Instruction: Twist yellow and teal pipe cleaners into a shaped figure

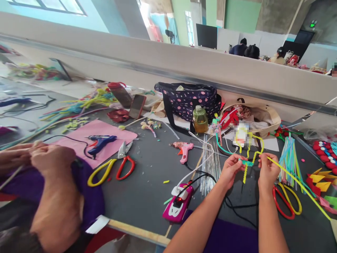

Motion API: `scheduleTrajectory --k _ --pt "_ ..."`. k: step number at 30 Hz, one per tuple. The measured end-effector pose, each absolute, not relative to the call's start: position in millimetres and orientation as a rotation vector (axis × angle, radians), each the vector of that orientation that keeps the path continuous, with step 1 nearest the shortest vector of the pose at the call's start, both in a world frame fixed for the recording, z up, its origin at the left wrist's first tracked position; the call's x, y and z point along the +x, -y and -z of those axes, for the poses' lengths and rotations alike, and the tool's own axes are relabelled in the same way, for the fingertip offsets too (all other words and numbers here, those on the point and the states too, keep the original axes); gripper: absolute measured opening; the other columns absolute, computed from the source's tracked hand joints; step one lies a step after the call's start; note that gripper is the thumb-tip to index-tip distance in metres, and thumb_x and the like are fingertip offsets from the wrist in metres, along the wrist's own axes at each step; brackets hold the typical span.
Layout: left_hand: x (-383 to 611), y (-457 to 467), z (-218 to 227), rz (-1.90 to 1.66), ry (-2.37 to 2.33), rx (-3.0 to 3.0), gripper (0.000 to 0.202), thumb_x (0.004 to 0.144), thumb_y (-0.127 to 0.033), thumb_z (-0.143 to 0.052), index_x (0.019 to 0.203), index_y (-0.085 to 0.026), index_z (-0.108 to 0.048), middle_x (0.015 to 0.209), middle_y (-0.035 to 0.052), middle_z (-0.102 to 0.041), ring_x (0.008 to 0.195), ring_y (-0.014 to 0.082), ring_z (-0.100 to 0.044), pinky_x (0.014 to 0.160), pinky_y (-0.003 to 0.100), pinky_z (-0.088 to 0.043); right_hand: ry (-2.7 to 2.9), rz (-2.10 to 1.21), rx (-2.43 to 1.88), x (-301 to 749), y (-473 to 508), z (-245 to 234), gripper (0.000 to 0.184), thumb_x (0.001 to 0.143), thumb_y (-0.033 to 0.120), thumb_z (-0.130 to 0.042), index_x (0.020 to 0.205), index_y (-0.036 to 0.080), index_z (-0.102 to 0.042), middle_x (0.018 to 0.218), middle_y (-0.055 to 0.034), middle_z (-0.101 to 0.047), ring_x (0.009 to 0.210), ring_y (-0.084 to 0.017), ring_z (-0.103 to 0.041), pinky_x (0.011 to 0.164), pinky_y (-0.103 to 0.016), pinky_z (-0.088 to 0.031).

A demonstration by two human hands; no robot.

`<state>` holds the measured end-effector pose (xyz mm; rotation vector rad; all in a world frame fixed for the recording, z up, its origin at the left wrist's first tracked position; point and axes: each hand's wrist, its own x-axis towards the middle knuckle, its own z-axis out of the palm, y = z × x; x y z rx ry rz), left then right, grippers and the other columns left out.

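Note:
My left hand [231, 168] and my right hand [268, 170] are both pinched on a small craft piece [249, 158] made of yellow and teal pipe cleaners, held just above the dark table [147, 189]. A long yellow pipe cleaner [297, 182] trails from my right hand toward the lower right. Yellow loops rise above my fingers.
A co-worker's hands [50, 161] work over purple cloth at the left. On the table lie a blue glue gun [100, 142], a pink glue gun [184, 149], scissors [123, 165], more scissors [286, 202], wire rods [209, 165], a pink power strip [179, 205], a dotted bag [188, 100] and a bottle [200, 119].

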<state>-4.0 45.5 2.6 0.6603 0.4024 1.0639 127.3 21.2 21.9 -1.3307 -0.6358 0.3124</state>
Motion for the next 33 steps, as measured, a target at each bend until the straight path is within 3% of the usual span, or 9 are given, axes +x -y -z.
scheduleTrajectory --k 7,14,23,33 --pt "-4.6 -47.5 -2.1 -1.051 -0.462 0.489 0.025 0.069 -0.025 -0.080 0.084 -0.013 -0.062 0.090 0.0064 -0.071 0.062 0.0067 -0.060 0.058 0.016 -0.047 0.678 -0.319 -1.355 121.2 -22.2 -20.0 0.032 0.077 0.047 -0.069 0.083 0.017 -0.060 0.074 -0.0031 -0.067 0.054 -0.011 -0.055 0.044 -0.020 -0.040" --pt "-0.1 -45.9 -0.4 -1.033 -0.517 0.534 0.026 0.072 -0.033 -0.077 0.076 -0.013 -0.059 0.077 0.0038 -0.067 0.058 0.0091 -0.058 0.057 0.020 -0.049 0.756 -0.406 -1.364 118.3 -20.0 -23.9 0.035 0.078 0.050 -0.065 0.087 0.016 -0.061 0.077 -0.0067 -0.070 0.056 -0.013 -0.059 0.046 -0.022 -0.041" --pt "1.5 -41.8 -5.1 -1.017 -0.487 0.629 0.022 0.074 -0.029 -0.076 0.081 -0.012 -0.064 0.082 0.0071 -0.069 0.064 0.0089 -0.056 0.053 0.017 -0.041 0.871 -0.398 -1.409 110.2 -14.4 -32.1 0.033 0.081 0.048 -0.064 0.085 0.016 -0.065 0.071 -0.0046 -0.068 0.060 -0.015 -0.061 0.052 -0.025 -0.044" --pt "-18.3 -57.8 -15.1 -1.218 -0.492 0.496 0.027 0.066 -0.023 -0.083 0.081 -0.014 -0.064 0.085 0.0037 -0.070 0.071 0.0091 -0.062 0.064 0.018 -0.050 0.840 -0.307 -1.316 99.9 -11.2 -39.3 0.033 0.082 0.049 -0.063 0.084 0.016 -0.063 0.073 -0.0043 -0.066 0.055 -0.013 -0.057 0.048 -0.023 -0.041"
